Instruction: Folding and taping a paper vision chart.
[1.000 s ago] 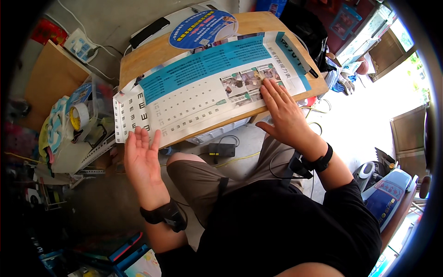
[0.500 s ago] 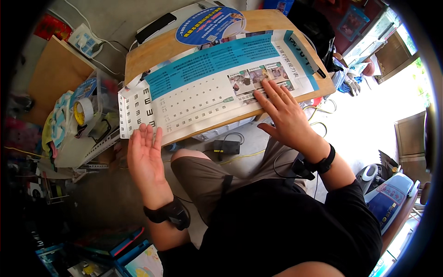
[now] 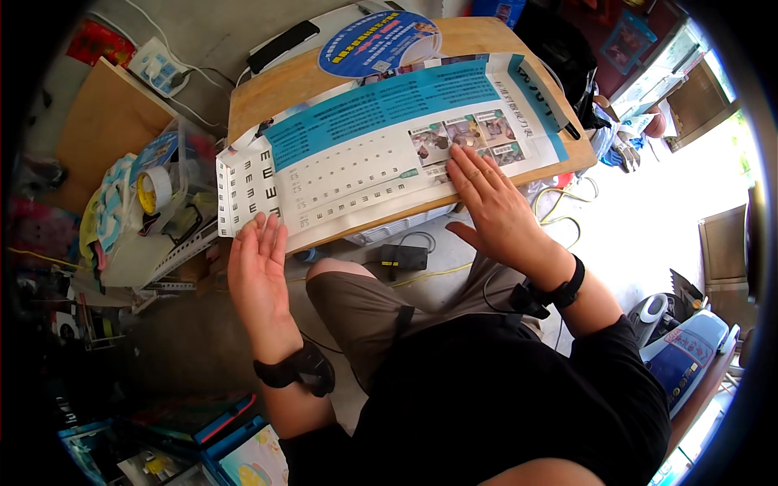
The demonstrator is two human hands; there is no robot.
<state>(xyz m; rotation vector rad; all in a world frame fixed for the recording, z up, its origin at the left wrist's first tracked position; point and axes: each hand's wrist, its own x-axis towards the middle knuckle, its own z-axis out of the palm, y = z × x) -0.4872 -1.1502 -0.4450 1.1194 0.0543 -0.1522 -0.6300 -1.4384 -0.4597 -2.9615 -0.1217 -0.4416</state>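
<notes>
A folded paper eye chart point(image 3: 356, 174), white with a blue band and rows of E symbols, lies across a small wooden table point(image 3: 247, 101). Its left end is folded over, showing larger symbols. My right hand point(image 3: 504, 212) rests flat on the near edge, fingers stretched out just below the printed photos. Palm upward, my left hand point(image 3: 261, 275) has its extended fingertips at the chart's near left edge; whether they reach under the paper I cannot tell. Both hands wear black wrist straps.
A blue oval printed card point(image 3: 379, 44) and a black phone-like slab point(image 3: 284, 46) lie beyond the chart. At left stand a power strip point(image 3: 160, 67) and a plastic bin with a tape roll point(image 3: 152, 190). A black adapter point(image 3: 403, 257) and cables lie on the floor.
My right hand has slid a little to the left along the chart, uncovering more of the photos. My left hand stays at the left edge. The whole view has shifted slightly.
</notes>
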